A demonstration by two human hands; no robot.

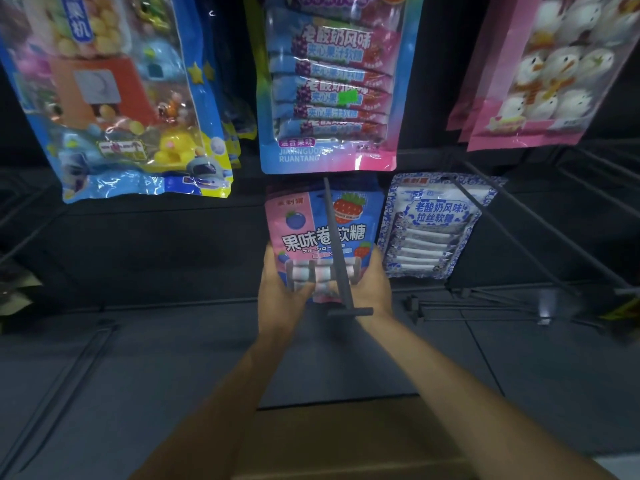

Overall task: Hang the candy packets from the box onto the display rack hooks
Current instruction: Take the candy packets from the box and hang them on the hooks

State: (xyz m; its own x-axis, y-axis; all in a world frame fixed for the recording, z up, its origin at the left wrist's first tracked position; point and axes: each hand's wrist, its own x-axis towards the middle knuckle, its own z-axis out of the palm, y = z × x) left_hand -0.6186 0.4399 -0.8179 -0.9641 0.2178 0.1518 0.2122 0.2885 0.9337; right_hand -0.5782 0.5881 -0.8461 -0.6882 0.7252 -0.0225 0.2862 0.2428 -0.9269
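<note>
**Two hands are guiding a light, floppy packet along its hook**

The person is holding the pink-and-blue candy packet (301, 233) by its bottom corners. The left hand (282, 289) is curling round the lower left edge with the thumb lying on the front, and the right hand (372, 285) is wrapping the lower right edge in the same way. Neither hand is holding anything else.

The packet is sitting far along the dark hook (337, 251). The rod is running down across the packet's front towards the near crossbar tip. To its right, a blue-and-white packet (429, 230) is hanging on the next hook.

The packet is probably handling as a light, soft film pouch with a glossy, slippery skin and small loose rolls shifting inside. Gripping low is giving steering but little control of the hang hole. That hole is hidden at the far top, so a pinch near the top edge is likely serving better there.
</note>
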